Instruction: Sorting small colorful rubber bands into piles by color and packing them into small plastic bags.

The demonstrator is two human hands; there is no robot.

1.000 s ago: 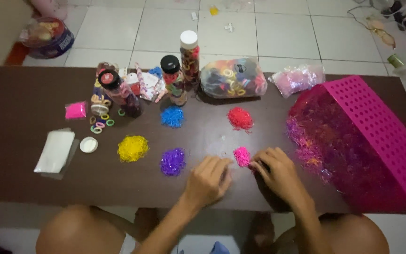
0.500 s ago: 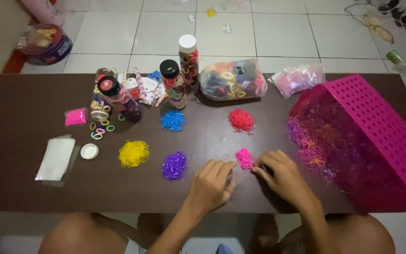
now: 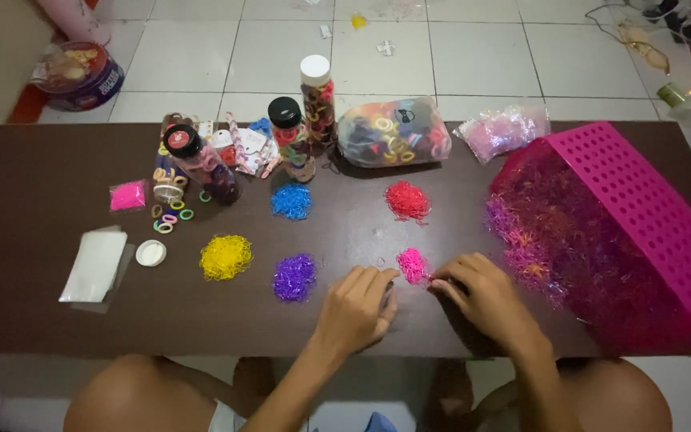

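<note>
Both my hands rest on a dark brown table (image 3: 33, 280) beside a small pile of pink rubber bands (image 3: 412, 264). My left hand (image 3: 355, 308) lies just left of the pile, fingers curled loosely, its fingertips near a few loose bands. My right hand (image 3: 483, 298) sits just right of the pile, its fingertips pinched at the pile's edge. What is between those fingers is too small to see. Other sorted piles lie further out: purple (image 3: 293, 277), yellow (image 3: 225, 257), blue (image 3: 291, 201) and red (image 3: 407, 200).
A pink perforated basket (image 3: 641, 208) lies tipped at the right, spilling mixed bands (image 3: 537, 248). At the table's back stand capped jars (image 3: 316, 100), a clear bag of hair ties (image 3: 393, 132) and a pinkish bag (image 3: 501, 128). A white lid (image 3: 151, 253) and a white packet (image 3: 93, 266) lie at left.
Both hands have stayed by the pink pile, with only small finger movements. The camera view has shifted slightly.
</note>
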